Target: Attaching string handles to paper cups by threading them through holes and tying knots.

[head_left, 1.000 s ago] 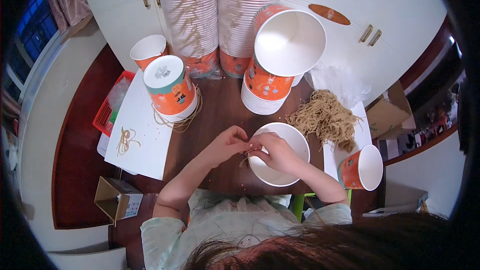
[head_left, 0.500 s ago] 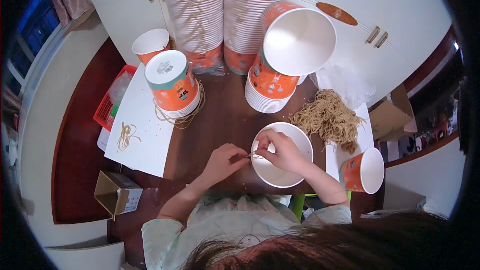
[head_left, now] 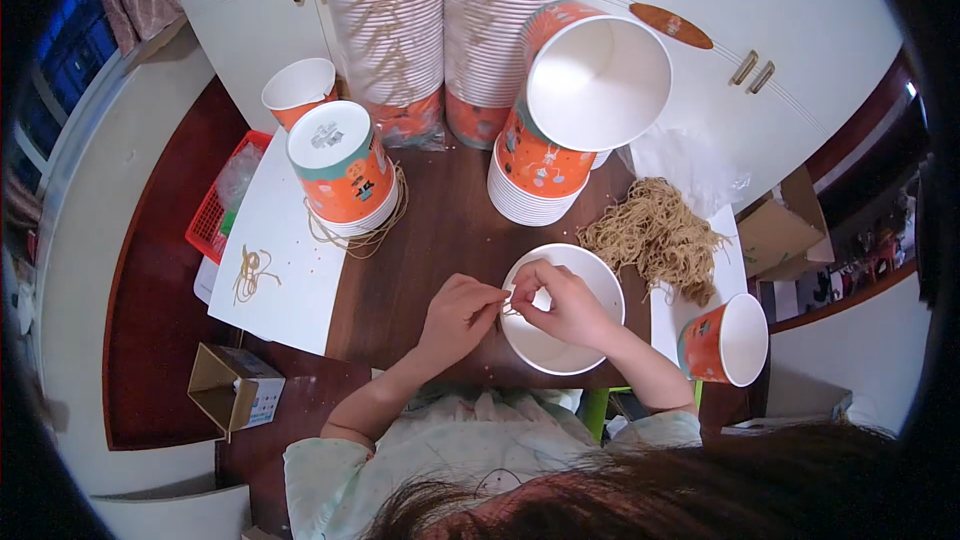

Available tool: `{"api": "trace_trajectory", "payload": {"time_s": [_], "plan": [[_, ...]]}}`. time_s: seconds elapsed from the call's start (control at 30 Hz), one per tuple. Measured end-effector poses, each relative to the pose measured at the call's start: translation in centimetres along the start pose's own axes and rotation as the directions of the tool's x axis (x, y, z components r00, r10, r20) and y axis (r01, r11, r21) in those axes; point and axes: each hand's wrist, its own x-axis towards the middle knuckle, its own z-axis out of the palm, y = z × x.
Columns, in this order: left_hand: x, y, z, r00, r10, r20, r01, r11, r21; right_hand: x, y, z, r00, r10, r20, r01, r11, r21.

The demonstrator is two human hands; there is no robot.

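Note:
Over the left rim of a white-lined paper bucket [head_left: 562, 352], both hands meet fingertip to fingertip. My left hand [head_left: 458, 320] is closed in a pinch at a short piece of tan string [head_left: 510, 311]. From the other side my right hand [head_left: 565, 307] pinches the same string, thumb and forefinger together; the exact grip is partly hidden. A tangled heap of tan strings [head_left: 655, 238] lies just beyond the bucket to the right.
Upside-down orange buckets [head_left: 340, 175] stand at left, with string looped around their base. Loose string [head_left: 255, 275] lies on the white board. Tall wrapped bucket stacks [head_left: 390, 30] rise at the back, beside a tilted bucket [head_left: 600, 85]. Another bucket [head_left: 742, 340] sits at the right edge.
My left hand has lifted slightly away from me and to the right, bringing its fingertips up against the right hand's. The right hand has barely moved.

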Motion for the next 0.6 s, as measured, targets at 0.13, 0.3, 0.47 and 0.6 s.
{"api": "trace_trajectory", "payload": {"time_s": [0.13, 0.3, 0.47, 0.6], "plan": [[-0.2, 0.3, 0.1, 0.996, -0.086, 0.027, 0.089, 0.988, -0.127, -0.1, 0.0, 0.0, 1.000, -0.013, -0.017, 0.013, 1.000, -0.021], [0.0, 1.5, -0.3, 0.975, -0.207, 0.076, 0.217, 0.963, -0.160, -0.1, 0.0, 0.0, 1.000, -0.003, -0.018, 0.003, 1.000, -0.006], [-0.4, 0.8, -0.1, 0.968, -0.244, 0.065, 0.252, 0.953, -0.170, -0.1, -0.1, 0.0, 0.999, -0.018, -0.031, 0.017, 1.000, -0.022], [-0.3, 0.7, -0.3, 0.955, -0.272, 0.117, 0.293, 0.924, -0.247, -0.2, -0.2, -0.1, 0.998, -0.036, -0.042, 0.033, 0.997, -0.063]]}}
